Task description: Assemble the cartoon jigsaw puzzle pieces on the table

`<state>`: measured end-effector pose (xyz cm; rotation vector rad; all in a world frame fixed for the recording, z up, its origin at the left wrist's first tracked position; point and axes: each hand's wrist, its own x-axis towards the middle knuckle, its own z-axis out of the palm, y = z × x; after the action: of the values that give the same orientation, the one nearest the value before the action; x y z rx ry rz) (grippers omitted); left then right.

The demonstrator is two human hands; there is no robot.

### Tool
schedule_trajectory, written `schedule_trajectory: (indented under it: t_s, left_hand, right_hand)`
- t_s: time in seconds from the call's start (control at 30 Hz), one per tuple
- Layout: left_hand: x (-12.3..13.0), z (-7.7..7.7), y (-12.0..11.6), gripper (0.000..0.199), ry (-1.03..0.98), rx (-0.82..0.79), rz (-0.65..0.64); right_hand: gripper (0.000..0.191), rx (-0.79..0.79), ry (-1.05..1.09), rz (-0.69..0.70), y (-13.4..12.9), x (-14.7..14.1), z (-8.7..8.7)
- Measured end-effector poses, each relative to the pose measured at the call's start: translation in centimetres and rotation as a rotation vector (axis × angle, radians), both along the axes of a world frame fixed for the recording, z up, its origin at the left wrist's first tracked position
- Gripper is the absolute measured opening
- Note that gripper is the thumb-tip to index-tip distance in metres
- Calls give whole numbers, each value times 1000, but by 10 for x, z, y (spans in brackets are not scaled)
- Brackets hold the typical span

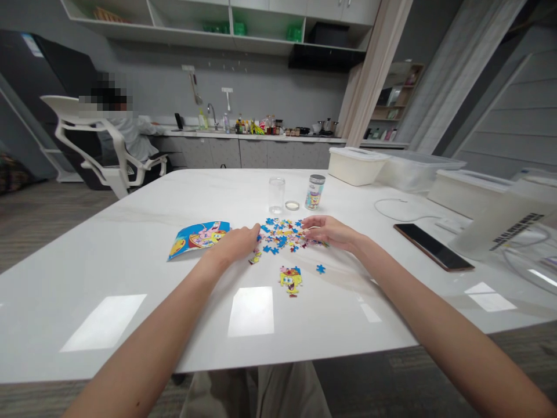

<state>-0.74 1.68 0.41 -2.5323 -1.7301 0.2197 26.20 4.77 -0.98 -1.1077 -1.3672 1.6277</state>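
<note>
A heap of jigsaw puzzle pieces (282,239), blue, yellow and pink, lies on the white table (143,325). At its left edge, my left hand (237,244) has its fingers closed, and the fingertips touch the heap; whatever they hold is hidden. My right hand (329,232) reaches over the right side of the heap, its fingers slightly bent and apart. Nearer to me lies a joined patch of pieces (290,280) showing a yellow cartoon face. A single blue piece (321,269) is right of that patch. Beside my left hand lies a curled picture sheet (198,238).
Behind the heap stand a clear jar (276,196), a round lid (292,205) and a printed can (314,193). To the right are a phone (430,246), a cable and plastic boxes (354,167). A person sits in a white chair (93,130) at the back left.
</note>
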Motion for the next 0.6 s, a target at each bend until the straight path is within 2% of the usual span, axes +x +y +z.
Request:
schedule_trajectory:
  t_s: [0.17,0.6]
  left_hand:
    - [0,-2,1,30,19,14,-5]
    - [-1,-1,0,30,7,11,-24]
  right_hand:
    - [33,14,-6,-5,-2,-1,3]
    - [28,27,4,20,-4,-2,2]
